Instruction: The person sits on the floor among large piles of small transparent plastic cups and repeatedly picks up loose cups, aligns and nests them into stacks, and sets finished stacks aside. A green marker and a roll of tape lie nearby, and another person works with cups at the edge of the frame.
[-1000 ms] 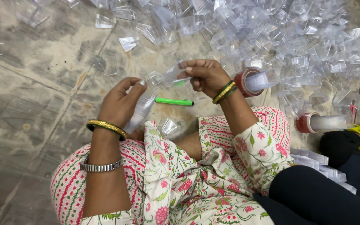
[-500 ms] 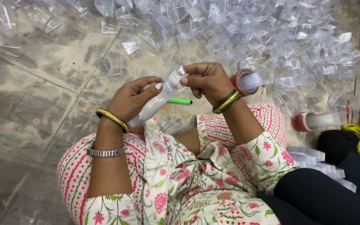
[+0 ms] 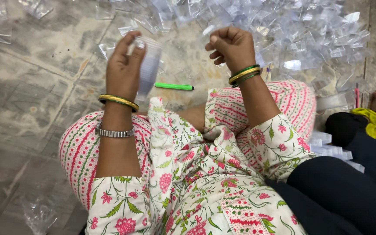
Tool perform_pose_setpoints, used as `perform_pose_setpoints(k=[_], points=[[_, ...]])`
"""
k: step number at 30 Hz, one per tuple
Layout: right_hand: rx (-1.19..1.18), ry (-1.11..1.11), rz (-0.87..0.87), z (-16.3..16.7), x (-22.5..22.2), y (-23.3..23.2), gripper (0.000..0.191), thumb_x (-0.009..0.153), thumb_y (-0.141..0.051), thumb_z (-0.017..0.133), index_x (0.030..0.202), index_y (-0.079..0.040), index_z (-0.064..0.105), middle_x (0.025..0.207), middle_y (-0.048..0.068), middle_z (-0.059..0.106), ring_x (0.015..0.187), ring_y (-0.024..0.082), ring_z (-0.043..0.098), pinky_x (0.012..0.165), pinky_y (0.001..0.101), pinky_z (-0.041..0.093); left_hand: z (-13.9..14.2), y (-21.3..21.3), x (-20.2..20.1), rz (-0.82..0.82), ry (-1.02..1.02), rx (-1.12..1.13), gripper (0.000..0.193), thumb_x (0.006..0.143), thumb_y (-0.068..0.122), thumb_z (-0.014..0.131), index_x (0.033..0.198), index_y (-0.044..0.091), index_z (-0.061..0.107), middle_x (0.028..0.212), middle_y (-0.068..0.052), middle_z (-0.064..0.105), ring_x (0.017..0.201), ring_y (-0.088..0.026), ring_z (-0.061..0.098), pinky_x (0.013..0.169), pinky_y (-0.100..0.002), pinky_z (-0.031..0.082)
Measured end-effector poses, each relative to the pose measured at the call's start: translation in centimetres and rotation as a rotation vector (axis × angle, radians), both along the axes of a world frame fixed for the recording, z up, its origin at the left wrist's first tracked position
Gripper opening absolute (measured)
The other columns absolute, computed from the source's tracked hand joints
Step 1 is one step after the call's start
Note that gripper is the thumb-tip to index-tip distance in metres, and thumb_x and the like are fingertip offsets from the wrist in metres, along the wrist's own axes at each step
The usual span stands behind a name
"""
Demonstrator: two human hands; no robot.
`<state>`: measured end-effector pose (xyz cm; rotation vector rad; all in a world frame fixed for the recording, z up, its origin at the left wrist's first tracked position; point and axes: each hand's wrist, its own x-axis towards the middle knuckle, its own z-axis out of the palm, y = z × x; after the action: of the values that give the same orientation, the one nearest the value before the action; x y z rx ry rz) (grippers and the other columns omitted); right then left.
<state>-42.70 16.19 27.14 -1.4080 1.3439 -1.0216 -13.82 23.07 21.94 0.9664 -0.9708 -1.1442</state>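
While the left hand [image 3: 125, 65] is up with its fingers wrapped around a clear plastic pouch [image 3: 148, 65], the right hand [image 3: 233, 45] is a tight fist. A green pen [image 3: 174, 86] lies on the floor [image 3: 31, 87] between them.

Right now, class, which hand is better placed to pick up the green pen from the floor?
Probably the right hand: its fist shows nothing held, while the left hand grips a clear plastic sleeve. The green pen lies between them.
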Motion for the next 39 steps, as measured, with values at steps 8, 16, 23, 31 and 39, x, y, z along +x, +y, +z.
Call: perform_pose_setpoints(k=[8,16,23,31,39], points=[[0.158,0.838,-0.074,-9.2,-2.9,-2.7,0.011,0.084,-0.012,0.071,0.089,-0.006,0.079,0.079,0.011,0.078,0.063,0.014,0.069,0.062,0.0316,0.056,-5.8,-1.7,3.8,0.229,0.124,0.012,0.031,0.110,0.027,0.062,0.134,0.007,0.063,0.121,0.002,0.065,0.107,-0.005,0.057,0.096,-0.023,0.048],[0.382,0.139,-0.073,-13.0,-0.2,-1.6,0.026,0.093,-0.002,0.060,0.117,-0.008,0.068,0.099,0.008,0.074,0.079,0.018,0.071,0.064,0.0324,0.061,-7.8,-4.6,4.0,0.284,0.214,-0.005,0.034,0.108,0.023,0.065,0.136,0.005,0.061,0.120,0.002,0.063,0.106,-0.006,0.056,0.095,-0.023,0.047],[-0.142,0.355,-0.064,-10.5,4.7,-7.6,0.033,0.092,0.001,0.063,0.124,-0.006,0.071,0.118,0.010,0.076,0.092,0.019,0.077,0.076,0.0317,0.062,-6.7,-3.0,4.2,0.357,0.133,0.126,0.034,0.106,0.028,0.063,0.133,0.007,0.062,0.117,0.003,0.063,0.100,-0.003,0.056,0.089,-0.020,0.048],[-0.556,0.839,0.298,-9.0,11.3,-15.3,0.057,0.063,0.010,0.062,0.118,-0.002,0.071,0.120,0.022,0.067,0.107,0.041,0.063,0.091,0.0440,0.050,-6.5,-3.7,4.1,0.375,0.113,0.169,0.031,0.103,0.022,0.064,0.131,0.007,0.062,0.118,0.005,0.061,0.091,-0.002,0.052,0.078,-0.018,0.046],[-0.563,0.865,0.259,-9.5,14.0,-15.9,0.029,0.079,0.001,0.070,0.102,-0.015,0.079,0.105,0.009,0.075,0.098,0.037,0.066,0.089,0.0453,0.053,-6.4,-3.7,3.1,0.306,0.231,0.182,0.036,0.103,0.018,0.065,0.136,0.004,0.060,0.112,0.000,0.062,0.093,-0.003,0.056,0.082,-0.020,0.048]])
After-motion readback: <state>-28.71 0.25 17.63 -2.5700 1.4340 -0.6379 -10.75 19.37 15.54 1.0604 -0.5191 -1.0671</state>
